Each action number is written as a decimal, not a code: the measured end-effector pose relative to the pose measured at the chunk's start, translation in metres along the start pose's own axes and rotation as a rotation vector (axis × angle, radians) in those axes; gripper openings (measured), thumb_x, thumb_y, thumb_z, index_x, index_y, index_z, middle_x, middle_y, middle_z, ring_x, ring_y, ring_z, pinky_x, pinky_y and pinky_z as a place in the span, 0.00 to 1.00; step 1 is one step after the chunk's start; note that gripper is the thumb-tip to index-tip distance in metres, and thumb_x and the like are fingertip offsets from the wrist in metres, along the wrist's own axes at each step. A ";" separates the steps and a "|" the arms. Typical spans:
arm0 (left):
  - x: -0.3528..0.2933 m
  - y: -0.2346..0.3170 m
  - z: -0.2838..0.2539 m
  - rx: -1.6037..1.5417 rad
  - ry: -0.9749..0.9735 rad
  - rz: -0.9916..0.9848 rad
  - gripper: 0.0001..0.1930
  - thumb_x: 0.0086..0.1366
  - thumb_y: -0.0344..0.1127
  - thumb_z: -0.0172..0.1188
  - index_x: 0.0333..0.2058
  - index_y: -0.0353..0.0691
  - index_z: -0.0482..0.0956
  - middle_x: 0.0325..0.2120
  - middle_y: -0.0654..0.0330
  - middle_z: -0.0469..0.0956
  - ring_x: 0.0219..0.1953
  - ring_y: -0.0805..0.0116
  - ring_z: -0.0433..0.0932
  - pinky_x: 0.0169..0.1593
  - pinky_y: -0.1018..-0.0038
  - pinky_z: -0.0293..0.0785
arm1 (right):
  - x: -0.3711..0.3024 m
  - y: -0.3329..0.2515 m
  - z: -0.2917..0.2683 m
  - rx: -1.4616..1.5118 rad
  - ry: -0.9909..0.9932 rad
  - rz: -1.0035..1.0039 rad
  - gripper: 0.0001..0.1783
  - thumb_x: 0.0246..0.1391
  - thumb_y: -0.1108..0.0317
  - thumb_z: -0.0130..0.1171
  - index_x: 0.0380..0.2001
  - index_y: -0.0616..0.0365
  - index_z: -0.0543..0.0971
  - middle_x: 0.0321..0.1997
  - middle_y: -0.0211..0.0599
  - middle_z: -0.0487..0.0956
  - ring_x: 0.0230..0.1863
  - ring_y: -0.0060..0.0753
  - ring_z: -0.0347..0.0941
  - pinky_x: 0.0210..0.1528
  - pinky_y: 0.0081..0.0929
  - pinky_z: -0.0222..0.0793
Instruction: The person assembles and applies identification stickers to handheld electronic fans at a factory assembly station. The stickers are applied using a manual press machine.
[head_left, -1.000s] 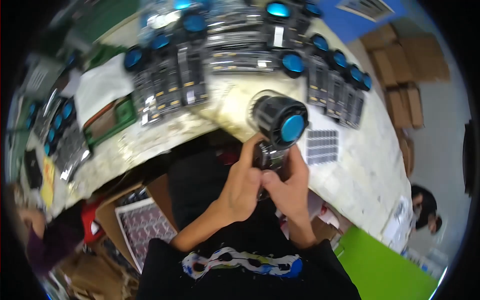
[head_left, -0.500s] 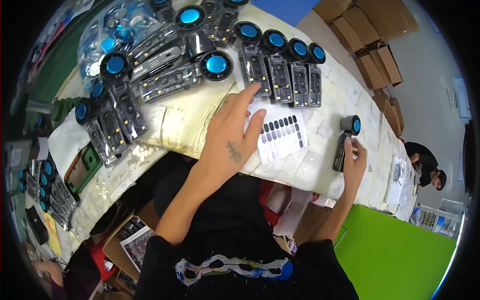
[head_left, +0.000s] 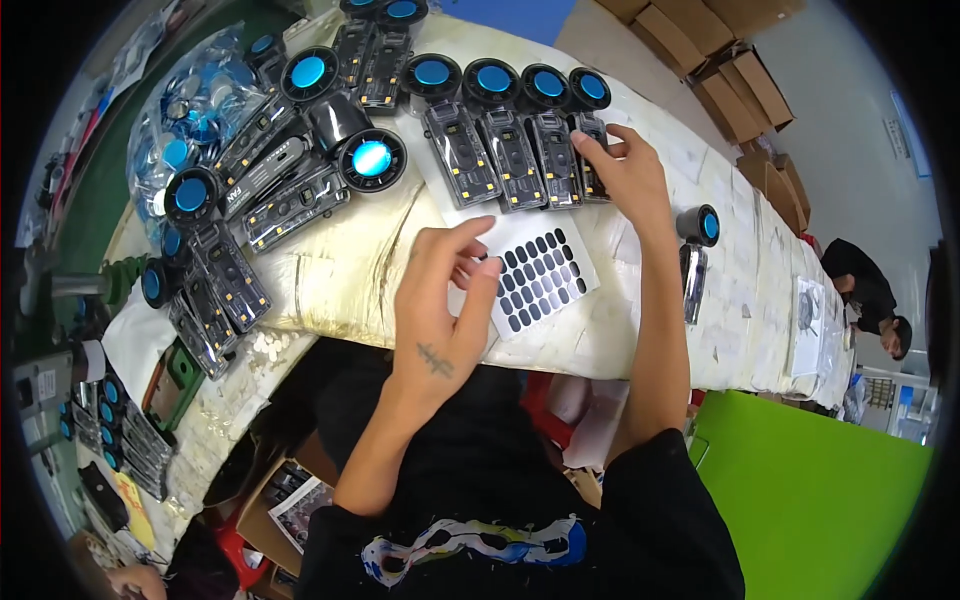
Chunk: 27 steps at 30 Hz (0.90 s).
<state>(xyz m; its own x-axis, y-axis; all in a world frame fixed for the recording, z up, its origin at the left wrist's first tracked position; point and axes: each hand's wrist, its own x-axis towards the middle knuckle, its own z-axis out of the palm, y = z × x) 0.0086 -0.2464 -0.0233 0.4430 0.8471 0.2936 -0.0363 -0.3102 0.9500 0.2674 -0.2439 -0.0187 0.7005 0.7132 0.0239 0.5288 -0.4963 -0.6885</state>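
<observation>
Blue at its hub and clear-cased along its body, the rightmost fan [head_left: 592, 182] of the row of four lies on the tabletop [head_left: 355, 270] in the head view, its round head pointing away from you, its long axis running almost straight back toward you. Your right hand [head_left: 637, 182] is over it, thumb at its body; whether you are gripping it I cannot tell. Your left hand [head_left: 440, 300] is loosely curled, thumb and forefinger parted, near the left edge of the sticker sheet [head_left: 542, 282]. The clear bag [head_left: 155, 120] holds blue and silvery discs; the cardboard box [head_left: 262, 528] holds dark parts.
</observation>
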 end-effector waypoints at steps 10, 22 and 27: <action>-0.021 0.018 0.004 -0.862 -0.213 -0.424 0.34 0.72 0.46 0.48 0.69 0.37 0.45 0.55 0.50 0.68 0.52 0.65 0.71 0.56 0.72 0.67 | -0.103 -0.054 -0.038 0.406 -0.123 -0.182 0.22 0.50 0.70 0.66 0.48 0.67 0.76 0.33 0.31 0.79 0.32 0.18 0.73 0.33 0.17 0.69; -0.065 0.004 -0.038 -0.720 0.170 -0.502 0.20 0.73 0.47 0.42 0.55 0.39 0.57 0.33 0.46 0.76 0.26 0.65 0.76 0.30 0.72 0.77 | -0.101 -0.041 0.023 -0.071 -0.353 -0.764 0.10 0.49 0.77 0.64 0.37 0.61 0.83 0.30 0.35 0.75 0.27 0.30 0.73 0.29 0.26 0.68; -0.064 0.004 -0.035 -0.657 0.201 -0.453 0.25 0.73 0.53 0.42 0.57 0.39 0.58 0.30 0.50 0.74 0.26 0.66 0.75 0.31 0.72 0.75 | -0.095 -0.050 0.024 -0.067 -0.462 -0.703 0.06 0.49 0.74 0.63 0.33 0.59 0.80 0.31 0.38 0.75 0.31 0.43 0.75 0.33 0.34 0.70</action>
<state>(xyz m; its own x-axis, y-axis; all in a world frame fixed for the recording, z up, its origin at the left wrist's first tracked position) -0.0515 -0.2869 -0.0349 0.3744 0.9099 -0.1788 -0.4371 0.3433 0.8313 0.1634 -0.2750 -0.0040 -0.0612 0.9907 0.1216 0.8057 0.1209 -0.5798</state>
